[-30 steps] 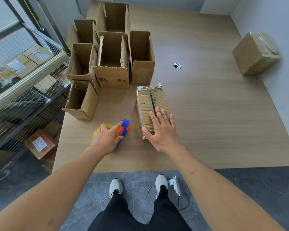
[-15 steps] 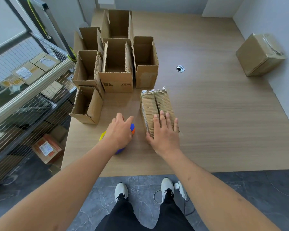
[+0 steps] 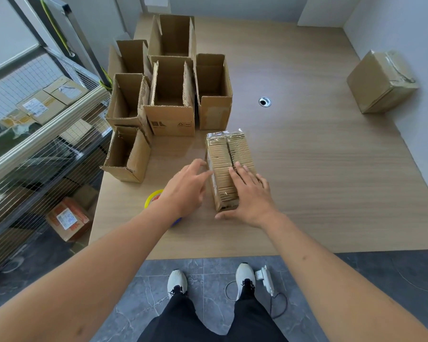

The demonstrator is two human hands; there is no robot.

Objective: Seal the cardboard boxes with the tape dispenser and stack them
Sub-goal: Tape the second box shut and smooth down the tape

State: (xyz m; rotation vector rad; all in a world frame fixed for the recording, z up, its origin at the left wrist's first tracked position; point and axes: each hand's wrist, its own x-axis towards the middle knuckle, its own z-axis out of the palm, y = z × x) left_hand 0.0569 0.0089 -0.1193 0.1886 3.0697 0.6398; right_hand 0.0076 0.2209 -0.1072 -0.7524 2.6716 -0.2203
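A small closed cardboard box (image 3: 226, 154), taped at its far end, lies on the wooden table (image 3: 319, 181). My right hand (image 3: 250, 196) rests flat on its near top with straight fingers. My left hand (image 3: 185, 187) hovers beside the box's left side, fingers extended, fingertips at its upper edge. The tape dispenser (image 3: 153, 197), yellow roll showing, lies on the table under my left wrist, mostly hidden.
Several open empty cardboard boxes (image 3: 171, 95) stand clustered at the table's back left. A sealed box (image 3: 381, 82) sits against the right wall. A cable grommet (image 3: 265, 101) lies mid-table. A wire shelf rack (image 3: 35, 144) with parcels stands left of the table.
My left hand let go of the tape dispenser and moved right and forward to the box's left side. My right hand stayed on the box top.
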